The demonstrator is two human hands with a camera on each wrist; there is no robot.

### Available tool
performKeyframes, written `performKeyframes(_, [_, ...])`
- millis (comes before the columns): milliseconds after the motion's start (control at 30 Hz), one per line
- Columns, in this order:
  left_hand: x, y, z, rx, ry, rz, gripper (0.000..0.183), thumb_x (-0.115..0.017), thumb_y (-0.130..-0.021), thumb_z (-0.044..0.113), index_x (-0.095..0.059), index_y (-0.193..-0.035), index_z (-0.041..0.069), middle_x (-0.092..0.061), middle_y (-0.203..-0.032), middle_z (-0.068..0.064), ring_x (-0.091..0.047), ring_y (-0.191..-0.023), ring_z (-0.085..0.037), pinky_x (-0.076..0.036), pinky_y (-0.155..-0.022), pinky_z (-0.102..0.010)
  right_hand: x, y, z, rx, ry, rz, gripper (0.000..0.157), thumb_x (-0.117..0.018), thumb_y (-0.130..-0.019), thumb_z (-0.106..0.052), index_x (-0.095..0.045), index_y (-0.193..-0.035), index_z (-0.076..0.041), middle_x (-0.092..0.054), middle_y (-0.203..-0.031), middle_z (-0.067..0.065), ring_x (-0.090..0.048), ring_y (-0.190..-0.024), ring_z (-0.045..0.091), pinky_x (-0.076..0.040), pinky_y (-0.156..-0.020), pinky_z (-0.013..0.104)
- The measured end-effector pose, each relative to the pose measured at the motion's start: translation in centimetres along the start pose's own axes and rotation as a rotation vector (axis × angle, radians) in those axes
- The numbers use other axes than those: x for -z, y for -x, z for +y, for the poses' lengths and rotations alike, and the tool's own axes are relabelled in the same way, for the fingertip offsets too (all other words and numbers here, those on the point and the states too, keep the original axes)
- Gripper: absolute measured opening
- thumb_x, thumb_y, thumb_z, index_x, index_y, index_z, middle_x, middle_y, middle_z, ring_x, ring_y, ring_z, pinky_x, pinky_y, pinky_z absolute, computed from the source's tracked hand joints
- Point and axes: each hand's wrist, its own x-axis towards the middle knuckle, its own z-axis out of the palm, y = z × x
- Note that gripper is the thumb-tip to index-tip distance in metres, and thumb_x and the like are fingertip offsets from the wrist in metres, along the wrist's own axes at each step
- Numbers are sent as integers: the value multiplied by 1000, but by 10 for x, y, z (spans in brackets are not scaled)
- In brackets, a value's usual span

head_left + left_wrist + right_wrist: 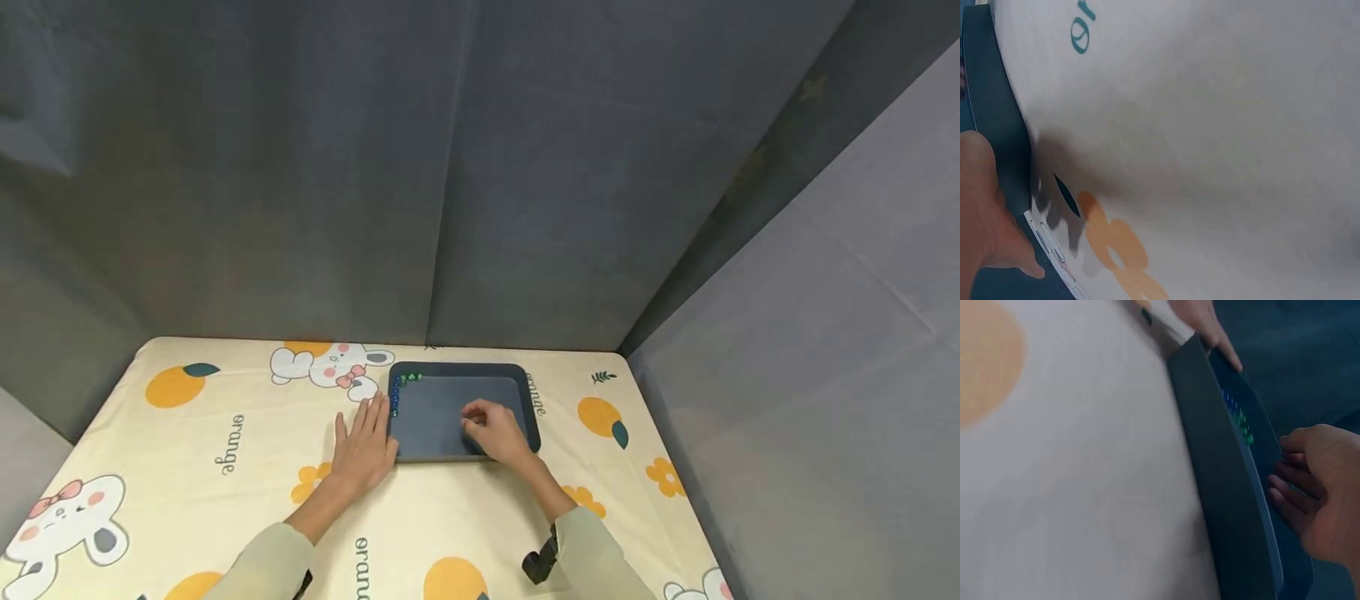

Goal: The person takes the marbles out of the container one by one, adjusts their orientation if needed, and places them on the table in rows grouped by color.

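Note:
A dark grey rectangular tray (442, 417) lies on the table. Small shiny blue pieces (395, 396) form a line along its left side, and several green ones (410, 378) sit in its far left corner. My left hand (363, 450) rests at the tray's left edge with its fingers straight, the thumb side against the rim. Over the right part of the tray is my right hand (495, 429), fingers bent inward. A tiny greenish glint (1294, 487) shows by those fingers in the right wrist view; I cannot tell whether they hold a piece.
A cream cloth (270, 475) printed with oranges, rabbits and flowers covers the table. Dark grey curtain (300, 183) hangs behind the far edge, and a lighter grey panel (840, 333) stands along the right. A black wrist strap (542, 560) is on the right sleeve.

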Motion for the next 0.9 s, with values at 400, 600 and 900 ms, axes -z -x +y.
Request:
performKeyframes(400, [1, 1, 2, 1, -4, 15, 65, -45, -91, 31, -23, -146, 4, -18, -151, -10, -18, -136, -30, -7, -103, -62, -48, -37, -24, -102, -179, -117, 22, -70, -80, -11, -68, -100, -2, -68, -87, -1, -64, -75, 6, -51, -65, 22])
performKeyframes(600, [-1, 1, 2, -1, 5, 34, 64, -47, -90, 31, -26, -145, 5, -20, -150, -10, -20, -135, -30, -8, -103, -62, -69, -46, -26, -132, -186, -93, 20, -73, -78, -10, -70, -97, -5, -69, -89, 1, -63, -76, 5, -51, -66, 22])
performKeyframes(900, [-3, 0, 1, -2, -1, 20, 65, -46, -91, 31, -23, -146, 5, -19, -151, -9, -18, -136, -30, -7, -102, -62, -94, -59, -32, -114, -148, -28, 20, -75, -76, -12, -69, -94, -5, -69, -85, 2, -62, -72, 3, -50, -65, 20])
